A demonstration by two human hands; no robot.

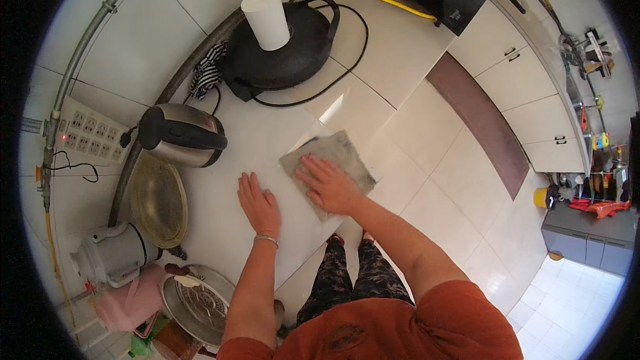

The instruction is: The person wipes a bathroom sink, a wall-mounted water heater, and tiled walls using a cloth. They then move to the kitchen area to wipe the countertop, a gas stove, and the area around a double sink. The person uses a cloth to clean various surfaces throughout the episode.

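Observation:
A greyish-beige cloth (345, 152) lies spread at the edge of the white countertop (215, 210). Flat on it, fingers spread a little and slightly blurred, rests my right hand (327, 185). To its left, my left hand (259, 207) lies palm down on the bare countertop, with its fingers extended and holding nothing. A thin bracelet circles that wrist. Something dark blue shows at the cloth's upper edge, mostly hidden. Beyond my left hand stands a steel electric kettle (187, 135) with a black handle.
At the back sits a black lidded electric pan (310, 45) with a white cup (266, 20) on it and a looping cord. A gas stove (450, 0) is farther right. Along the left are a glass lid (159, 200), a white vacuum flask (115, 255) and a metal basin (172, 305).

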